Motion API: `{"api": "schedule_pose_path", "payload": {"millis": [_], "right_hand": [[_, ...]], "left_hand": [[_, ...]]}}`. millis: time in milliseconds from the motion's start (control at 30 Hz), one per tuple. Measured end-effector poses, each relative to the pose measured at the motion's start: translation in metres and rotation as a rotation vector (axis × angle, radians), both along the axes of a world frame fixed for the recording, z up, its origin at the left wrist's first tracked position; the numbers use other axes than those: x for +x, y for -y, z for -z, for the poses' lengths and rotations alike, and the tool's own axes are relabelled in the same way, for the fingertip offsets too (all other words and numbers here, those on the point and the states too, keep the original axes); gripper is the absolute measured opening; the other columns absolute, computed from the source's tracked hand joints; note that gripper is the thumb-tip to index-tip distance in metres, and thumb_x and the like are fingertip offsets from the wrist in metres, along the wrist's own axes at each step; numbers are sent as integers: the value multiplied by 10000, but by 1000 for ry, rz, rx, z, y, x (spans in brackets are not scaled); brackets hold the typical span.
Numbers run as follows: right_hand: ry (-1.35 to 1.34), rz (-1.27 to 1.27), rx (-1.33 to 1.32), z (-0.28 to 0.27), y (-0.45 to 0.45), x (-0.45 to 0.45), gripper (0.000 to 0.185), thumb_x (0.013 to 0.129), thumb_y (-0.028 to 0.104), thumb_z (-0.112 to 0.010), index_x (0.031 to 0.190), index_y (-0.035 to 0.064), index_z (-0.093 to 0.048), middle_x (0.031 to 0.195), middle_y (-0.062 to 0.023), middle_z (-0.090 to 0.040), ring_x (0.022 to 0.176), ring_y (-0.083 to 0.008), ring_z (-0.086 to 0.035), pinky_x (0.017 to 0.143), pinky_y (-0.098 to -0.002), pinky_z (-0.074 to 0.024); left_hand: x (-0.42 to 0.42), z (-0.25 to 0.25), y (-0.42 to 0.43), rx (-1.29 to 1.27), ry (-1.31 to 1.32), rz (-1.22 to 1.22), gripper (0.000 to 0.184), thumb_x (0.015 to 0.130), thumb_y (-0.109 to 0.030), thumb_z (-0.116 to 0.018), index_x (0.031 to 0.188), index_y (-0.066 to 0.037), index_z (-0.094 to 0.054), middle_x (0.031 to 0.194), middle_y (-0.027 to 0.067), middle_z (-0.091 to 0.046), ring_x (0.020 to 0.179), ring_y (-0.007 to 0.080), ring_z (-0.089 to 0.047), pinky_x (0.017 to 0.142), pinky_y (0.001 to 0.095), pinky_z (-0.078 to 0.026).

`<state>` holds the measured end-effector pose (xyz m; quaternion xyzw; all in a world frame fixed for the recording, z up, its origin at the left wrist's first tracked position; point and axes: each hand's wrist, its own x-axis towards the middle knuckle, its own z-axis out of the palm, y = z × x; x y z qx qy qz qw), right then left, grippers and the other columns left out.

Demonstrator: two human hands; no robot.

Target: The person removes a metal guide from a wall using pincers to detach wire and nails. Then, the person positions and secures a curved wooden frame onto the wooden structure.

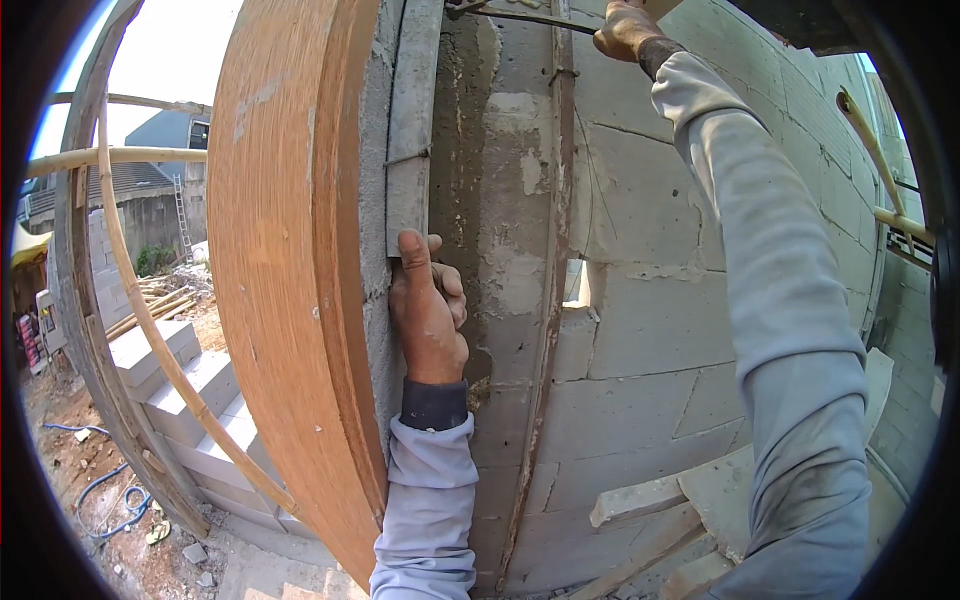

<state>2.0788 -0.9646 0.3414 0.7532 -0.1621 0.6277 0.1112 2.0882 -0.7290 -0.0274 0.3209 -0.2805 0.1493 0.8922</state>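
Observation:
My left hand (430,315) is closed at the lower end of a long grey strip (409,190), thumb pointing up along it. The strip stands upright against the block edge, with a wire (408,156) tied around it. High at the top of the view, my right hand (625,32) is closed, and a thin dark bar (535,17) runs from the strip's side into its fist. A pale piece beside that hand is cut off by the frame edge. Between my arms, a narrow rusty upright (556,250) stands against a damp mortar band (460,150).
An orange-brown wooden frame (285,230) rises close on the left. The grey block wall (660,320) has a small hole (577,284). Broken slabs (640,500) lie low right. Bamboo poles (150,310), stacked blocks (205,390) and a blue hose (120,520) are outside left.

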Motion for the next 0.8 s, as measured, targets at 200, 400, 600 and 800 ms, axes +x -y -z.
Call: {"api": "schedule_pose_path", "payload": {"millis": [200,400,600,800], "right_hand": [[-112,-58,36,38,-36,-45,1284,596,284,-831,1484,-40,37,1547,-281,-9,1446,-366,-110,1180,-351,-174],[36,-230,-149,44,-31,-51,1288,553,290,-878,1484,-49,-55,1541,-293,-50,1441,-399,-96,1179,-349,-180],[214,-127,-302,62,-49,-62,836,681,295,-756,1339,-69,-390,1391,-275,-370,1326,-400,-339,1128,-440,-267],[231,192,-694,49,-48,-92,448,697,196,-571,1082,-32,-547,1099,-232,-572,1141,-372,-491,951,-479,-407]], "left_hand": [[3,2,1,0,11,-19,645,869,-634,-537,1100,-33,-509,567,-44,-450,393,19,-376,341,166,-271],[3,2,2,-6,15,-26,640,871,-629,-540,1094,-30,-510,560,-46,-438,392,21,-371,340,168,-271],[6,1,2,-20,17,-24,635,870,-624,-546,1092,-31,-511,555,-48,-425,388,23,-363,337,169,-263],[5,1,1,-7,8,-24,630,876,-623,-536,1102,-36,-508,557,-48,-431,390,24,-368,337,170,-257]]}}
